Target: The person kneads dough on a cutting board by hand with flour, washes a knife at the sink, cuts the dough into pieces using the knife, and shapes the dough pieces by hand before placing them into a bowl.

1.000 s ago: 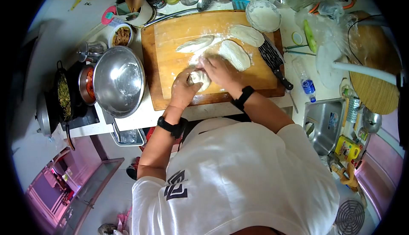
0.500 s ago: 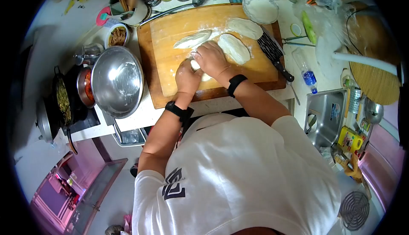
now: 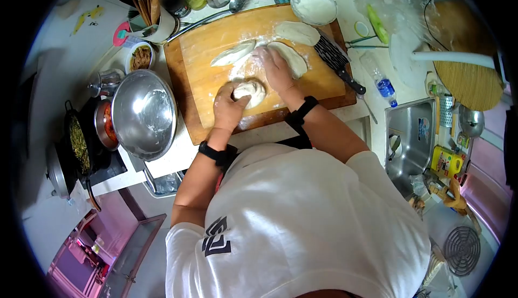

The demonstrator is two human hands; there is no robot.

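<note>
Round dough (image 3: 251,90): one, on floured board (image 3: 213,85), its edge clasped between left hand's (image 3: 229,108) thumb and fingers. Right hand (image 3: 274,71): open, partly covering an oval dough piece (image 3: 294,60); contact beneath hidden. Bottle (image 3: 385,86): blue label, wording too small to read. Yellow jug (image 3: 447,161): label likewise. White shirt (image 3: 318,217): black angular print, no legible word.

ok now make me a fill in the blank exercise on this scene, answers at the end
The left hand holds a coiled lump of ____. Flattened oval pieces on the cutting board number ____. The knife has a handle coloured ____. The large metal bowl stands to the board's ____.

dough; three; black; left
</note>
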